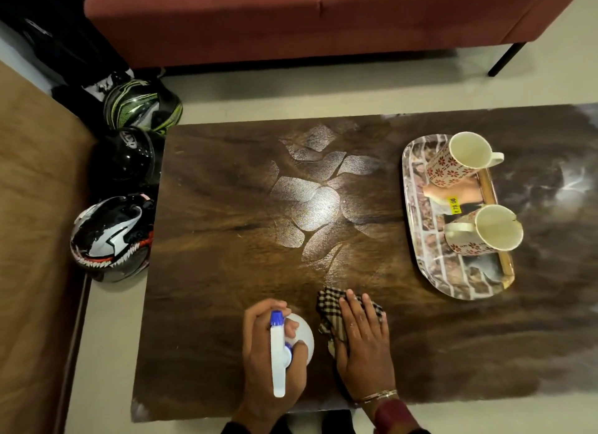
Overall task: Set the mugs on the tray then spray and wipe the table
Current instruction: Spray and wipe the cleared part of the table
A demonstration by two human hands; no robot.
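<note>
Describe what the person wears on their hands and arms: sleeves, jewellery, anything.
The right hand has thin metal bangles at the wrist, gold and silver in tone, and just behind them a dark red sleeve. The left hand shows no ring or bracelet, and its wrist is bare as far as the picture shows. Neither hand is gloved.

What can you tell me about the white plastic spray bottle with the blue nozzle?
The white plastic spray bottle has a round body, a white spray head, a blue nozzle tip and blue collar. Seen from above, it is upright near the front of the dark wooden table. The left hand grips its neck.
</note>
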